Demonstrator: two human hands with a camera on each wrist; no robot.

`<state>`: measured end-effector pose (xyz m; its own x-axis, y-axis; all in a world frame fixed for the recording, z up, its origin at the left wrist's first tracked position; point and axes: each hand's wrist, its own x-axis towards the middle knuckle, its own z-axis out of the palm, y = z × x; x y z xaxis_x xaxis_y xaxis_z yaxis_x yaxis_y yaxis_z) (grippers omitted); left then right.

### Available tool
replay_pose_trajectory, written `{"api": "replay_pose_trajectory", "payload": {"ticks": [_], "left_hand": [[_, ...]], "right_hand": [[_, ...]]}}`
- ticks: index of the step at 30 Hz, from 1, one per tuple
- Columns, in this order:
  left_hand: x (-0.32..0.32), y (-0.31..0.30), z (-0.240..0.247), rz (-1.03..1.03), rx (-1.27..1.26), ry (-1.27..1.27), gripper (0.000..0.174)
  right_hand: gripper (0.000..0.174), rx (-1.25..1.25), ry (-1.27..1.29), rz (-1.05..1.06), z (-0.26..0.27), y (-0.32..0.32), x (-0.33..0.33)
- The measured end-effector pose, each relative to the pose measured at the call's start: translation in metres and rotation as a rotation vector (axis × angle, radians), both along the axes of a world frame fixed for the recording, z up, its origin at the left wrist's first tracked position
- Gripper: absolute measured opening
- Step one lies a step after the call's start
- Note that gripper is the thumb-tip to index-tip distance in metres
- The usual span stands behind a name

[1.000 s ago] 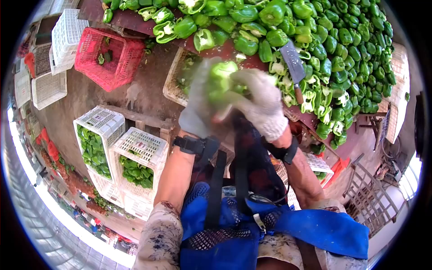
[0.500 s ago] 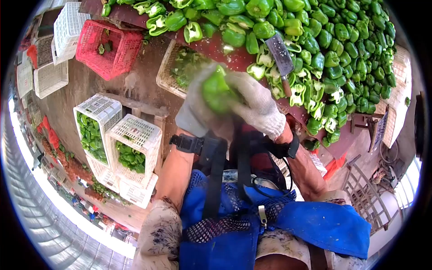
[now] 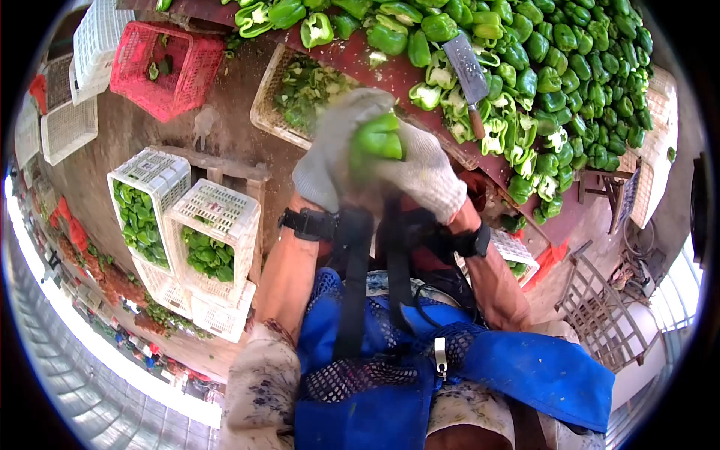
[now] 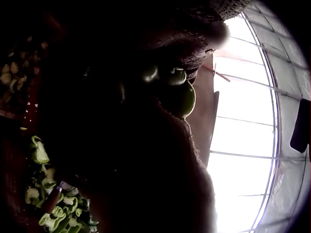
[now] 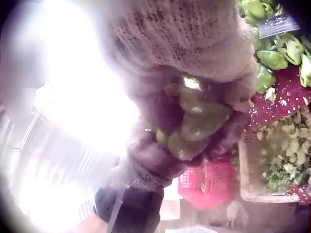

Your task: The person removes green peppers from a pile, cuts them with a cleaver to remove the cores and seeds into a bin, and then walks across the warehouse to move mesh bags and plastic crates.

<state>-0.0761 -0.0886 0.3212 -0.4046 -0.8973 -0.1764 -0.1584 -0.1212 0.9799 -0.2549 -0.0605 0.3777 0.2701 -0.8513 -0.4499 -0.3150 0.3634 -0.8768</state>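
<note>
A green bell pepper (image 3: 377, 139) is held between both gloved hands in front of the chest. My left hand (image 3: 336, 146) grips it from the left, with a blurred glove. From the right my right hand (image 3: 431, 169) holds its other side, fingers curled in against it. In the right wrist view the pepper (image 5: 201, 121) shows between the two gloves, partly hidden. The left wrist view is mostly dark. A knife (image 3: 466, 71) with a wooden handle lies on peppers beyond the right hand, next to several cut pepper halves (image 3: 493, 139).
Whole peppers (image 3: 577, 82) are heaped on the dark red table (image 3: 352, 64). Below its edge sits a crate (image 3: 262, 105) of pepper scraps. A red basket (image 3: 161, 97) stands further left, and white crates (image 3: 214, 206) filled with peppers are stacked nearer. A wooden rack (image 3: 600, 307) stands at right.
The hands have come closer together around the pepper, which has turned: its paler end faced up a second ago, its green side shows now. The knife stays on the pile; the view has shifted slightly.
</note>
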Motion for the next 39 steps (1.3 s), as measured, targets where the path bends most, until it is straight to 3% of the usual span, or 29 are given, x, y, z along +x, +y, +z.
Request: {"api": "replay_pose_trajectory", "payload": {"ticks": [1, 5, 8, 10, 13, 16, 17, 18, 19, 21, 22, 24, 26, 27, 31, 34, 38, 39], "left_hand": [[0.003, 0.006, -0.008, -0.008, 0.006, -0.039, 0.055], [0.006, 0.022, -0.027, 0.264, 0.573, 0.44, 0.033], [0.002, 0.028, -0.035, 0.415, 0.645, 0.505, 0.031], [0.011, 0.026, -0.013, 0.408, 0.875, 0.734, 0.031], [0.015, 0.029, 0.003, 0.411, 0.863, 0.646, 0.034], [0.017, 0.039, 0.013, 0.372, 0.895, 0.631, 0.037], [0.016, 0.046, 0.004, 0.405, 0.936, 0.657, 0.037], [0.016, 0.054, -0.009, 0.437, 0.98, 0.679, 0.036], [0.013, 0.062, -0.031, 0.524, 0.826, 0.709, 0.025], [0.009, 0.069, -0.049, 0.637, 0.89, 0.736, 0.024], [0.01, 0.076, -0.062, 0.692, 0.925, 0.742, 0.024], [0.006, 0.083, -0.087, 0.765, 0.708, 0.538, 0.024], [0.011, 0.091, -0.079, 0.721, 0.897, 0.75, 0.022], [0.013, 0.092, -0.076, 0.711, 0.997, 0.804, 0.021], [0.0, 0.096, -0.062, 0.785, 0.991, 0.64, 0.027], [-0.003, 0.101, -0.058, 0.856, 1.017, 0.611, 0.029], [-0.002, 0.111, -0.062, 0.896, 0.986, 0.641, 0.038], [-0.005, 0.113, -0.059, 0.924, 0.993, 0.638, 0.04]], "right_hand": [[0.039, 0.03, -0.121, 0.004, -0.002, -0.002, -0.001], [0.034, -0.079, 0.008, 0.106, -0.01, 0.001, 0.006], [0.03, -0.332, 0.417, 0.271, -0.024, 0.008, 0.017], [0.023, -0.287, 0.252, 0.268, -0.011, 0.006, 0.019], [0.023, -0.085, -0.164, 0.236, 0.012, -0.002, 0.021], [0.025, -0.094, -0.146, 0.276, 0.018, 0.009, 0.017], [0.024, 0.001, -0.056, 0.272, 0.015, 0.012, 0.02], [0.024, -0.032, -0.074, 0.27, 0.013, 0.012, 0.023], [0.023, -0.066, -0.093, 0.27, 0.01, 0.01, 0.026], [0.019, -0.202, 0.042, 0.229, -0.005, 0.016, 0.031], [0.02, -0.15, -0.001, 0.216, -0.009, 0.019, 0.035], [0.019, -0.073, -0.05, 0.186, -0.019, 0.023, 0.043], [0.019, -0.017, -0.064, 0.142, -0.034, 0.031, 0.05], [0.018, -0.05, 0.022, 0.165, -0.034, 0.033, 0.053], [0.016, -0.064, 0.258, 0.265, -0.036, 0.039, 0.056], [0.013, -0.203, 0.311, 0.224, -0.052, 0.052, 0.06], [0.008, -0.059, 0.468, 0.179, -0.044, 0.055, 0.063], [0.021, 0.021, 0.508, 0.198, -0.046, 0.055, 0.061]]}}
